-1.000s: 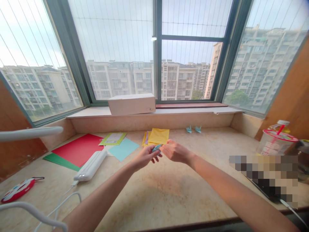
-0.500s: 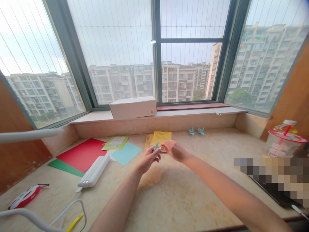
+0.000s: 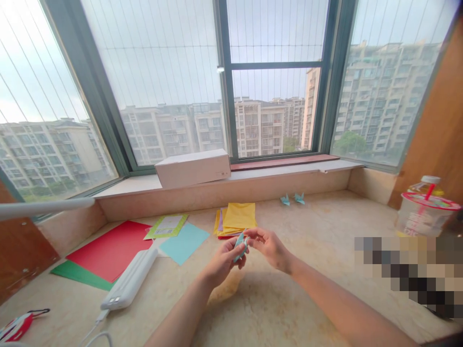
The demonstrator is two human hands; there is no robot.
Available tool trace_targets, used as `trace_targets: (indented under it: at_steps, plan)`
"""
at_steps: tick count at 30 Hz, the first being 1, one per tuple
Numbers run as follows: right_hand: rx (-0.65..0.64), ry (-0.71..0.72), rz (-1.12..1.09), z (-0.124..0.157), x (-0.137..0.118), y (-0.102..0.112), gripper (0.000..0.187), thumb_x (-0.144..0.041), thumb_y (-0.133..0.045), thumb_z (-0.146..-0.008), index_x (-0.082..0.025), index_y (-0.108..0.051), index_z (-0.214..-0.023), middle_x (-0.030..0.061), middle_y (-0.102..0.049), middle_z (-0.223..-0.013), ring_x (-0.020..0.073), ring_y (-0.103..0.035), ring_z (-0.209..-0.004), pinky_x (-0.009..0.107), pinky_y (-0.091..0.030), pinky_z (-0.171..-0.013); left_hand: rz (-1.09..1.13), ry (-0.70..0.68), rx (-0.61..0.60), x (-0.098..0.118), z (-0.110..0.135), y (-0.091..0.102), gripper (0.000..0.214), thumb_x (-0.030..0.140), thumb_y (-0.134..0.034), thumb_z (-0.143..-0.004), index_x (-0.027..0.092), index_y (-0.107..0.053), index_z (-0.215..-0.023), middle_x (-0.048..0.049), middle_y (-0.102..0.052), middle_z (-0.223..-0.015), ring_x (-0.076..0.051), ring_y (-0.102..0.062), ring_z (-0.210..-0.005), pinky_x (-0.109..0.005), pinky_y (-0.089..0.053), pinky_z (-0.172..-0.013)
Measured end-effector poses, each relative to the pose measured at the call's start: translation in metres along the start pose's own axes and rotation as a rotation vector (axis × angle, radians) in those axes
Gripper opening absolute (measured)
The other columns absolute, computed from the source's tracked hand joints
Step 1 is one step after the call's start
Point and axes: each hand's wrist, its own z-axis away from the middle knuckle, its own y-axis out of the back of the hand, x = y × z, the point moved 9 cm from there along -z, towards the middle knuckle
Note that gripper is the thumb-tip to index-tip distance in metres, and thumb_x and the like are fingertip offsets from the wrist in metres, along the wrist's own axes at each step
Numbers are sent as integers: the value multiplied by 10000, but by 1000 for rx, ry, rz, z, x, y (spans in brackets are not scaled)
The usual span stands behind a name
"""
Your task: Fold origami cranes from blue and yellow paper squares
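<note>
A small light-blue origami crane (image 3: 239, 239) is pinched between the thumb and fingers of my left hand (image 3: 221, 262), a little above the tabletop. My right hand (image 3: 270, 249) meets it from the right, thumb and index finger closed on its near-right part. Fingers hide much of the folded paper, so its full shape does not show. Farther back on the right stand two finished light-blue cranes, a left one (image 3: 285, 199) and a right one (image 3: 299, 198).
Beyond my hands lies a stack of yellow folded paper (image 3: 240, 215). To the left are a light-blue sheet (image 3: 186, 242), red paper (image 3: 108, 250), green paper (image 3: 81, 275), a labelled packet (image 3: 167, 226) and a white power bank (image 3: 130, 279) with a cable. A drink cup (image 3: 415, 217) stands right.
Both hands, with the crane between them, sit lower in the view. My right fingers have come closer onto the paper. The whole view has shifted slightly.
</note>
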Motion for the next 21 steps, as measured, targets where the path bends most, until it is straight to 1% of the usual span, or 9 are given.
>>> trace_targets:
  at_steps: [3, 5, 8, 11, 14, 16, 18, 21]
  plan:
    - [-17, 16, 64, 2, -7, 2, 309, -397, -685, -847, -182, -692, -1069, 46, -722, -880, 179, -635, -791, 335, -484, -780, 44, 3, -9, 1, 2, -4, 255, 380, -678, -850, 133, -623, -873, -19, -532, -807, -75, -470, -589, -226, -326, -537]
    - [-17, 17, 118, 2, -12, 3, 284, -381, -674, -855, -177, -704, -1050, 47, -725, -874, 177, -633, -781, 326, -478, -763, 61, -5, -3, 3, 2, -5, 254, 378, -686, -843, 133, -628, -872, -19, -539, -804, -73, -468, -582, -227, -322, -536]
    - [38, 43, 287, 4, -24, 7, 170, -301, -661, -858, -175, -724, -953, 48, -734, -868, 174, -631, -761, 309, -464, -732, 59, -13, 23, 5, 3, -6, 268, 395, -699, -832, 139, -635, -879, -7, -545, -775, -70, -466, -569, -225, -321, -532]
    - [71, 159, 478, 7, -40, 9, 90, -216, -633, -870, -187, -715, -892, 40, -733, -852, 174, -638, -761, 304, -462, -730, 19, -15, 83, 6, 3, -3, 301, 423, -723, -804, 143, -650, -887, -8, -570, -757, -88, -502, -597, -226, -344, -546]
    - [6, 351, 653, 12, -53, 1, 115, -153, -589, -898, -204, -690, -919, 39, -728, -872, 189, -655, -822, 332, -456, -781, -23, -38, 163, 6, 1, 3, 338, 455, -746, -769, 143, -667, -873, -36, -620, -809, -118, -549, -666, -238, -394, -591]
    - [-44, 451, 750, 16, -56, -4, 140, -127, -567, -914, -209, -676, -943, 47, -730, -920, 198, -663, -892, 352, -444, -822, -46, -50, 197, 6, 0, 6, 356, 474, -746, -760, 143, -675, -867, -53, -640, -851, -132, -565, -697, -246, -418, -612]
    - [-62, 509, 806, 18, -57, -6, 154, -126, -552, -929, -209, -671, -982, 58, -729, -961, 202, -664, -938, 360, -444, -838, -60, -57, 222, 4, 0, 9, 365, 484, -744, -757, 144, -676, -871, -60, -646, -867, -143, -577, -720, -248, -434, -622]
    - [-53, 551, 835, 20, -56, -6, 162, -162, -562, -938, -210, -671, -1048, 72, -726, -997, 206, -665, -953, 368, -462, -851, -65, -80, 278, 4, 0, 13, 366, 479, -746, -756, 147, -673, -892, -60, -645, -868, -153, -588, -756, -249, -456, -635]
